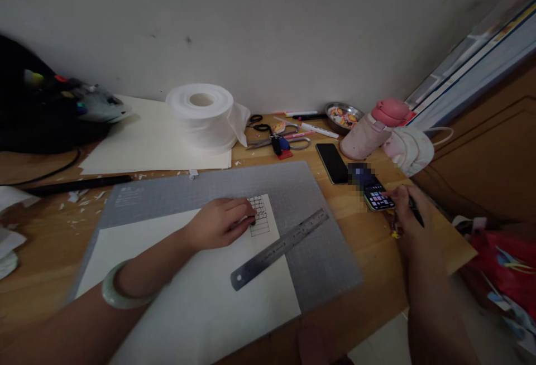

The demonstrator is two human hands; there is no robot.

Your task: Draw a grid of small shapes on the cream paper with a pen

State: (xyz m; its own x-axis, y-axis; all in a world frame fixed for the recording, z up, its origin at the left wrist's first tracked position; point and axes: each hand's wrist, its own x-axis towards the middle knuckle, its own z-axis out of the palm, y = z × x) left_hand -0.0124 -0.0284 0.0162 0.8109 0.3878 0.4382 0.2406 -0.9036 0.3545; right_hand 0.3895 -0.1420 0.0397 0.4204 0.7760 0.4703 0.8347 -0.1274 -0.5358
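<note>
At the far left, a dark bag (25, 111) sits against the wall, and white paper scraps (79, 195) lie scattered on the wooden table (377, 281) near a long black stick (87, 185). Next comes cream paper (125, 147), with a large white paper roll (200, 122) standing on it. In front lies a grey cutting mat (318, 264), and on it a pale sheet (234, 320). The left hand (226, 222), a pale bangle (115, 289) on its forearm, rests on this sheet; its fingers are drawn together, tips closed on a small dark item (253, 221) whose kind I cannot tell. Directly at the fingertips is a small inked grid (260, 225), its upper rows filled with rounded marks, its lower rows plain. A metal ruler (278, 249) lies aslant across sheet and mat. Behind are scissors (299, 143) and pens (320, 130); then a dark-screened phone (331, 163), a metal bowl (343, 116) and a pink bottle (371, 129), tilted. Beside the first phone lies a lit phone (374, 195). The right hand (410, 214) reaches its screen with the index finger extended, the other fingers curled around a dark pen (416, 212). A white mask (412, 148) lies beyond.
</note>
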